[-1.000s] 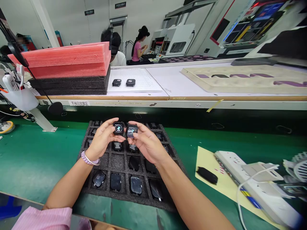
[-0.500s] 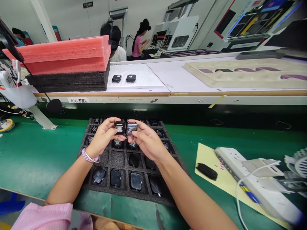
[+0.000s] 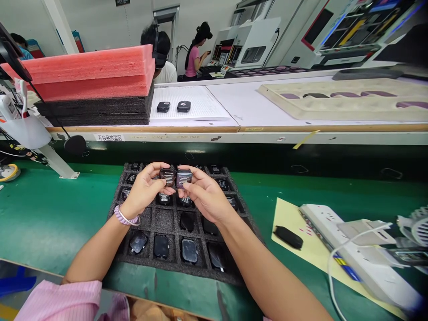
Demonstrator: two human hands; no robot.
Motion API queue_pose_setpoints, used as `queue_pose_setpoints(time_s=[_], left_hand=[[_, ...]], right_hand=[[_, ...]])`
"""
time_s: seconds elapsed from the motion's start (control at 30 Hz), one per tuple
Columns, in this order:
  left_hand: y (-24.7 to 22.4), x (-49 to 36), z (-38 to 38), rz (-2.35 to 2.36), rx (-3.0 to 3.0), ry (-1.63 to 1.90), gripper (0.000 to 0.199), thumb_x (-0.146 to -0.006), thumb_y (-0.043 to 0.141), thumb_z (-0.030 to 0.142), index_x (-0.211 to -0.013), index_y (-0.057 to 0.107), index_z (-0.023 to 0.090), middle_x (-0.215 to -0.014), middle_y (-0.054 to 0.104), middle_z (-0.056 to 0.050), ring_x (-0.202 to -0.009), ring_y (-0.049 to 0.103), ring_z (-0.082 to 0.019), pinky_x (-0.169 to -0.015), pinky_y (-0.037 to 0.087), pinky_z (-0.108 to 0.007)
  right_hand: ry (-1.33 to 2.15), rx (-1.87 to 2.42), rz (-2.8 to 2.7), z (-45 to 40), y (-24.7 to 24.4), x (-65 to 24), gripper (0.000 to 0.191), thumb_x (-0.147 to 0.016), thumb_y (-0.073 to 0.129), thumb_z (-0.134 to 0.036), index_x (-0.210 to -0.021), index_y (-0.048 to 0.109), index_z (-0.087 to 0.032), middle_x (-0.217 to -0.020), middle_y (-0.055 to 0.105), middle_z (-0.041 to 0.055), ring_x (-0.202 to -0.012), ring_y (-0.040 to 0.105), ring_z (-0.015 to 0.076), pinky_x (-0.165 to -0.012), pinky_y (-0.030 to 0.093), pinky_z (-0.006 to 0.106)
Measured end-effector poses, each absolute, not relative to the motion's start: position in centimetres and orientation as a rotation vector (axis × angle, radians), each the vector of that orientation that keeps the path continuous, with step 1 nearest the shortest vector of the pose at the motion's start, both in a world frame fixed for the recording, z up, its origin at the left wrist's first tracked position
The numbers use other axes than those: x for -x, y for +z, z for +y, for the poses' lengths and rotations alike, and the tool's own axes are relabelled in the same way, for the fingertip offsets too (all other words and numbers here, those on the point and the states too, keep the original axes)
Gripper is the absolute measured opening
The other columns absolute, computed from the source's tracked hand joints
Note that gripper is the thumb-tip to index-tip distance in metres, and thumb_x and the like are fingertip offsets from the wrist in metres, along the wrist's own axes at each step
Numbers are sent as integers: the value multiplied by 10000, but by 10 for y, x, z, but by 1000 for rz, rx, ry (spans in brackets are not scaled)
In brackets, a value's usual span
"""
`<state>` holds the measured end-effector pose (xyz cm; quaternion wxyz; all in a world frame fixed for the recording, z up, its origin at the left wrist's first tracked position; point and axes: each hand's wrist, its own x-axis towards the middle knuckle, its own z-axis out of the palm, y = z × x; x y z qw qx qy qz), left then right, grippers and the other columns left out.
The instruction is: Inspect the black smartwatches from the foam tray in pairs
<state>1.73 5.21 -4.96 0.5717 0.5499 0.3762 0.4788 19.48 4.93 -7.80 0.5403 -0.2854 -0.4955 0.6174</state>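
Observation:
My left hand [image 3: 146,189] pinches a small black square device with lit white text, like a smartwatch body [image 3: 167,177], between thumb and fingers. A second such watch body [image 3: 183,178], its screen looking more purplish, is gripped by my right hand [image 3: 205,194]. The two are held side by side, screens toward me, over a black foam tray [image 3: 163,221]. Several similar pieces sit in the tray's pockets, some with lit text, others dark, like the dark watch body [image 3: 161,246] in the front row. Two pockets beneath my left hand hold nothing.
Behind the tray, a raised shelf [image 3: 247,129] carries pink foam blocks [image 3: 100,69], two black pieces on a paper sheet [image 3: 214,107] and a beige moulded tray [image 3: 327,113]. A power strip [image 3: 354,254] with a white cable lies at right on yellow paper [image 3: 284,214]. Two co-workers are beyond.
Both hands keep their hold on the two watch bodies, almost unmoved. The left screen has tilted slightly and looks a little dimmer. The view has shifted slightly.

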Motion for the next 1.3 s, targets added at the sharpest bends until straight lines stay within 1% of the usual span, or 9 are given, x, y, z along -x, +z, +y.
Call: queue_pose_setpoints(time_s=[0.17,0.37,0.53,0.63,0.73,0.8,0.87,1.1,1.3], left_hand=[[-50,-19,52,870,-1284,1114,393,-744,633,178,-1128,549,166,-1118,644,-62,-666,727,-130,-687,635,-250],[-50,-17,53,866,-1196,1103,313,-852,576,326,-1109,577,147,-899,644,-29,-649,739,-190,-648,642,-288],[-50,-17,53,847,-1192,1117,344,-798,625,300,-1109,588,157,-972,643,-31,-650,726,-169,-655,633,-294],[-52,-19,53,888,-1257,1153,439,-770,674,260,-1186,563,170,-1013,644,-43,-642,681,-122,-626,588,-248],[-56,-19,55,951,-1340,1271,523,-739,719,215,-1233,552,175,-1064,635,-59,-775,632,-121,-663,536,-217],[-59,-18,57,1003,-1396,1354,485,-748,708,198,-1212,570,172,-1075,629,-60,-884,604,-140,-745,513,-226],[-62,-17,60,1068,-1457,1404,419,-772,675,184,-1181,588,175,-1059,623,-50,-914,581,-146,-786,484,-237],[-63,-16,59,1183,-1590,1405,402,-815,586,160,-1216,554,175,-907,557,-12,-766,499,-133,-715,428,-245],[-58,-16,53,1253,-1639,1389,395,-822,565,170,-1216,536,175,-925,547,-20,-752,480,-142,-692,421,-253]], right_hand=[[1456,690,-1161,50,-78,-194,448,-760,787,-286,-1162,605,-214,-885,617,3,-639,560,136,-621,442,292],[1528,656,-1052,52,-78,-194,357,-816,752,-394,-1092,652,-192,-749,614,-8,-589,549,143,-575,430,282],[1536,633,-1046,52,-78,-193,324,-821,754,-378,-1078,674,-196,-747,630,-8,-590,558,136,-576,428,264],[1535,636,-1036,52,-80,-192,334,-821,754,-384,-1090,676,-201,-813,657,11,-613,565,140,-581,435,265],[1525,646,-1016,53,-82,-192,343,-823,756,-390,-1100,671,-206,-870,679,28,-620,565,142,-584,445,268],[1519,647,-1009,53,-82,-192,350,-828,757,-396,-1108,669,-205,-896,690,37,-622,565,142,-596,457,272],[1513,648,-1009,53,-83,-192,353,-835,754,-397,-1116,667,-203,-917,697,45,-626,565,142,-609,472,276],[1520,649,-1011,53,-84,-192,353,-838,764,-406,-1113,679,-201,-915,703,53,-623,563,140,-603,481,269],[1540,655,-990,53,-83,-192,413,-794,830,-464,-1090,711,-202,-908,701,57,-623,557,138,-588,478,256]])
